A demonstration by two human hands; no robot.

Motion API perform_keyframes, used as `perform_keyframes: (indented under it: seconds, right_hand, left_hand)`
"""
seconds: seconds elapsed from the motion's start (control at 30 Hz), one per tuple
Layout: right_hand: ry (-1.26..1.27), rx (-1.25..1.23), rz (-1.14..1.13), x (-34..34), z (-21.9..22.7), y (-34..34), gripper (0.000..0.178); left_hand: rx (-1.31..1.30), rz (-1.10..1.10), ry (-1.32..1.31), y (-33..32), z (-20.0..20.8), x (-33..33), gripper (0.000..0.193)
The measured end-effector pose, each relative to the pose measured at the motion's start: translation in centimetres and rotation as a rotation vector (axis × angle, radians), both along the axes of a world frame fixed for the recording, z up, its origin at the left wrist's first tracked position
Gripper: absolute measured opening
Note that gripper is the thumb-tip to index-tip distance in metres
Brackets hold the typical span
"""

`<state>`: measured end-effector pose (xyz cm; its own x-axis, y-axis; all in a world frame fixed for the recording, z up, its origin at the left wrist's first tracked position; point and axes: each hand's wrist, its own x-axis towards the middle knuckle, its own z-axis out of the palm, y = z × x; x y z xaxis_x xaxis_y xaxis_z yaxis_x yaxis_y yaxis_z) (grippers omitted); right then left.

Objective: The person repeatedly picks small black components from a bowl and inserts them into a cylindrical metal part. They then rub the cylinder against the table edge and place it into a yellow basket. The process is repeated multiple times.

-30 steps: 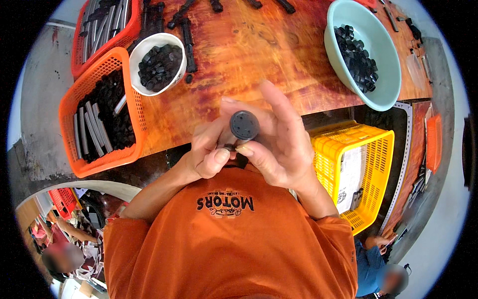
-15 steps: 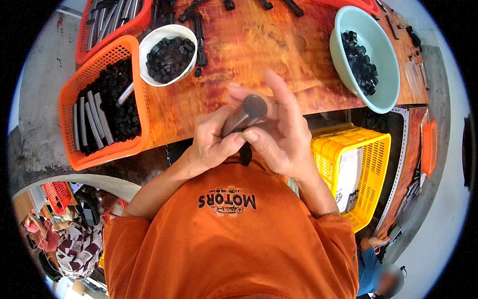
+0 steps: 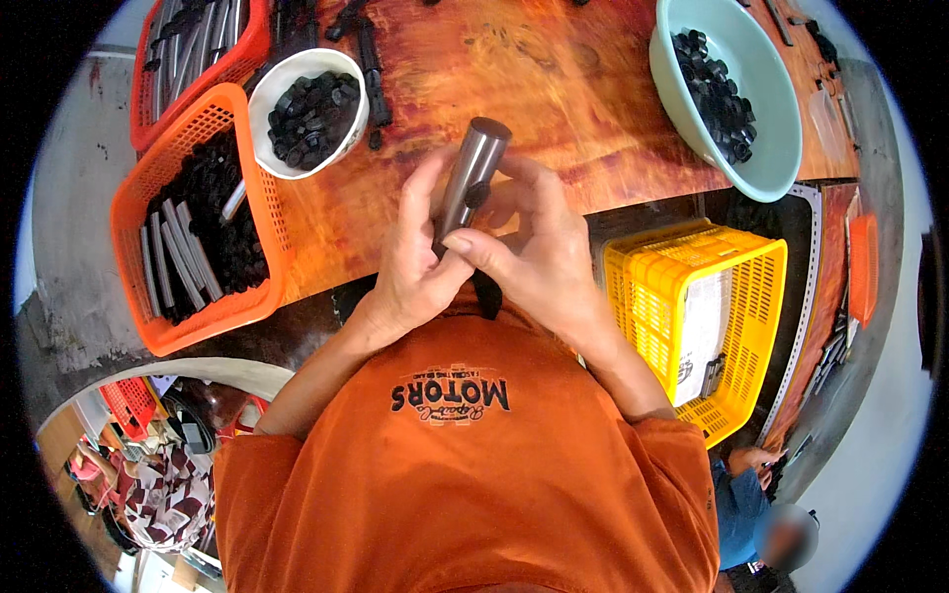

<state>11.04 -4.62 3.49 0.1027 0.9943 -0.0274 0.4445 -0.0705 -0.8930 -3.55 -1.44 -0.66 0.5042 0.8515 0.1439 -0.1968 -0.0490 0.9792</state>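
Observation:
A shiny grey tube (image 3: 473, 170) with a dark flat end stands tilted in front of my chest. Its lower part rests in my left hand (image 3: 413, 232), whose fingers curl round it. My right hand (image 3: 539, 242) closes on it from the other side, with the thumb pressed near the lower end and the fingers bent behind it. A small black round piece (image 3: 477, 195) shows against the tube's side, close to my right fingers; what holds it is hidden. Nearest to my left hand is a white bowl (image 3: 261, 109) of small black caps (image 3: 314, 119).
An orange basket (image 3: 279, 222) at left holds grey tubes and black pieces; a red basket (image 3: 247, 59) of tubes lies behind. A pale blue basin (image 3: 776, 119) with black caps is on the wooden table (image 3: 524, 69). Yellow crates (image 3: 643, 287) stand at right. Other people work at both lower sides.
The tube has swung from pointing up at the camera to leaning away, so its side now shows. My right fingers have curled in, and the black piece has come into view.

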Motion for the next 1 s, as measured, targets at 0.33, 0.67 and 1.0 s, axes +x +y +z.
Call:
perform_keyframes:
  seconds: [0.33, 0.67, 1.0]
  right_hand:
    - [0.029, 0.319, -0.178, 0.9, -1.8, -0.6, 0.053]
    - [0.140, 0.412, -0.915, 15.9, -0.3, -10.1, 0.043]
    - [-0.978, -0.372, -0.827, 36.6, -13.7, -28.0, 0.029]
  left_hand:
    - [0.103, -0.109, 0.174, -0.6, 0.4, 1.4, 0.073]
    - [-0.046, -0.112, 0.310, -1.3, 0.3, 2.9, 0.045]
    - [-0.073, 0.023, 0.435, -1.5, 0.6, 1.7, 0.030]
